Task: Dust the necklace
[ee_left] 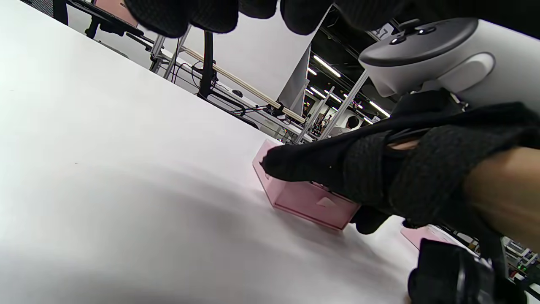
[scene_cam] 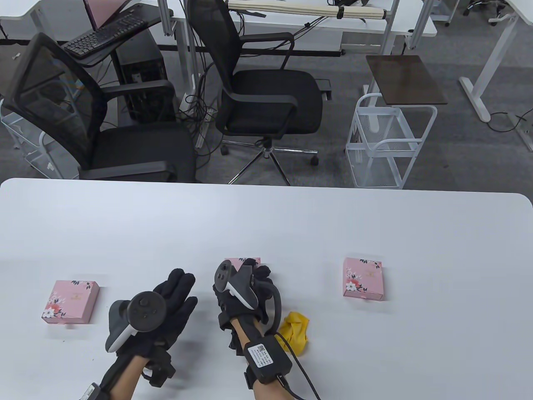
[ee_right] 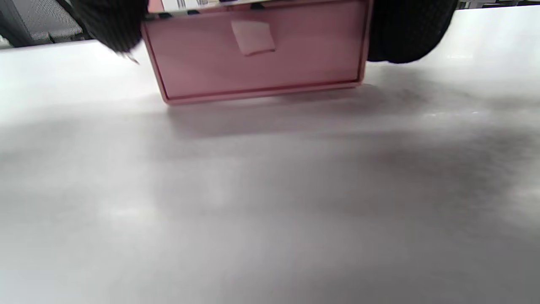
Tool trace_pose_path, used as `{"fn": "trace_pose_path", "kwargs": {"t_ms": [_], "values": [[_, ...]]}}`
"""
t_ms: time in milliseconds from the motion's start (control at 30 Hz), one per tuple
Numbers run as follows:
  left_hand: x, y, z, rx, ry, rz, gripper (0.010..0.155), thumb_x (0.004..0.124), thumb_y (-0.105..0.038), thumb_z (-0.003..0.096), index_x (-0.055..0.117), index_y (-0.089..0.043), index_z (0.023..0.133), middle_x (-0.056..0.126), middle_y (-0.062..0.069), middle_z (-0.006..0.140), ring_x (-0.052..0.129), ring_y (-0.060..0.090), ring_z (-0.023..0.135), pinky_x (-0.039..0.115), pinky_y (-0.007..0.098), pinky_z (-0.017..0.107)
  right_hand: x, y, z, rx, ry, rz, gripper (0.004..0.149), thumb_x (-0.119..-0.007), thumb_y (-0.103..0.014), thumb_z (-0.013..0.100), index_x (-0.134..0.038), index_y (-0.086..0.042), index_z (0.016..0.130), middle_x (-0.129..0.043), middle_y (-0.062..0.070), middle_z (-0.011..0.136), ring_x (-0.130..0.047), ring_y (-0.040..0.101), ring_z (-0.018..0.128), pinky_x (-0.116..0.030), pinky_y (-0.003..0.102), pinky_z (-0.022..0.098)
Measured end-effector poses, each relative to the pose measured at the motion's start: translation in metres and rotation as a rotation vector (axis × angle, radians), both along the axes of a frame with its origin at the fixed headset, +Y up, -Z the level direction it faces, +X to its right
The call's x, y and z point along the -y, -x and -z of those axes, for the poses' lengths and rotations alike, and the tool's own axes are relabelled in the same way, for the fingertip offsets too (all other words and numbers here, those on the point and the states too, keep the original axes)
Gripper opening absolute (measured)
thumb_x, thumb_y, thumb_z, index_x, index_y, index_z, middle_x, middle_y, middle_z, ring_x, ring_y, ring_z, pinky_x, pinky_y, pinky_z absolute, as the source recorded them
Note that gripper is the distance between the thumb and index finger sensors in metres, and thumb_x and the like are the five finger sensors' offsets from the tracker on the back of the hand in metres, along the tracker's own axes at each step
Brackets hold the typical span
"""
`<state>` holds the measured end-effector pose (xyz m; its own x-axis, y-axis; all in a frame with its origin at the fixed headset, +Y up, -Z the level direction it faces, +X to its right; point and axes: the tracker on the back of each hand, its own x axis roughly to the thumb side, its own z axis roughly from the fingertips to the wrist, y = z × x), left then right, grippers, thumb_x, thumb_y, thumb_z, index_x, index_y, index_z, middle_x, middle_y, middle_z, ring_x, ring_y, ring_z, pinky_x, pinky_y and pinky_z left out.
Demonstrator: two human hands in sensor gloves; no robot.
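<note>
Pink card, floral print: three small boxes on the white table. From the table view, my right hand sits on the middle box, fingers curled over it. One box lies well left of that grip, another well right. A yellow cloth lies crumpled just right of my right wrist. My left hand hovers beside the grip, fingers straight, holding nothing.

Left wrist view: right-hand fingers drape over the top of the middle box, which rests flat on the table.

Right wrist view: the box front fills the top, with a small pull tab; gloved fingers clamp both sides.

No necklace visible; I judge it is inside this box. Expect the box light, stiff, apt to slide; pinch the tab while holding the sides. The chain will likely be limp and tangle-prone; lift it near the clasp.
</note>
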<state>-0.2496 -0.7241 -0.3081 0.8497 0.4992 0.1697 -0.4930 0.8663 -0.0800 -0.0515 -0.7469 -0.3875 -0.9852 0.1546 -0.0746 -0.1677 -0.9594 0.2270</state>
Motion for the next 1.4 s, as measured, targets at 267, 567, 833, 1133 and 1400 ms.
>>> {"fn": "trace_pose_path", "kwargs": {"t_ms": [267,567,833,1133,1400], "values": [[0.002,-0.003,0.001,0.017,0.003,0.009,0.061,0.058,-0.050,0.0625,0.044,-0.028,0.117,0.032,0.004,0.126,0.044,0.034,0.108,0.053,0.056,0.077,-0.025,-0.026,0.007,0.062,-0.054,0.104,0.096,-0.072,-0.057,0.066,-0.025,0.012,0.114,-0.032,0.055,0.107,-0.060,0.074,0.083,-0.062,0.070,0.063],[0.003,-0.006,0.000,0.026,0.000,0.010,0.060,0.058,-0.050,0.0624,0.045,-0.028,0.117,0.033,0.004,0.126,0.044,0.035,0.108,0.053,0.056,0.077,-0.037,-0.112,0.015,0.197,-0.072,0.057,0.096,-0.072,-0.057,0.066,-0.024,0.011,0.114,-0.030,0.053,0.108,-0.058,0.074,0.085,-0.061,0.070,0.063],[0.005,-0.009,0.001,0.034,0.008,0.025,0.061,0.058,-0.050,0.0623,0.045,-0.028,0.117,0.033,0.005,0.126,0.045,0.036,0.107,0.053,0.056,0.077,-0.007,-0.140,0.014,0.223,-0.020,0.024,0.096,-0.073,-0.056,0.066,-0.025,0.010,0.115,-0.030,0.053,0.109,-0.057,0.074,0.085,-0.060,0.071,0.064],[0.005,-0.010,0.001,0.033,0.017,0.025,0.061,0.058,-0.051,0.0623,0.045,-0.028,0.117,0.033,0.004,0.126,0.044,0.036,0.108,0.053,0.056,0.077,0.005,-0.144,0.017,0.202,0.040,0.022,0.097,-0.072,-0.054,0.066,-0.019,0.011,0.114,-0.020,0.053,0.109,-0.047,0.077,0.089,-0.053,0.073,0.067],[0.005,-0.010,0.001,0.031,0.018,0.029,0.061,0.059,-0.051,0.0623,0.045,-0.028,0.117,0.033,0.004,0.126,0.044,0.036,0.107,0.053,0.056,0.077,-0.024,-0.137,0.006,0.156,-0.036,0.001,0.096,-0.070,-0.055,0.065,-0.021,0.012,0.114,-0.021,0.052,0.110,-0.047,0.074,0.090,-0.053,0.072,0.068]]}}
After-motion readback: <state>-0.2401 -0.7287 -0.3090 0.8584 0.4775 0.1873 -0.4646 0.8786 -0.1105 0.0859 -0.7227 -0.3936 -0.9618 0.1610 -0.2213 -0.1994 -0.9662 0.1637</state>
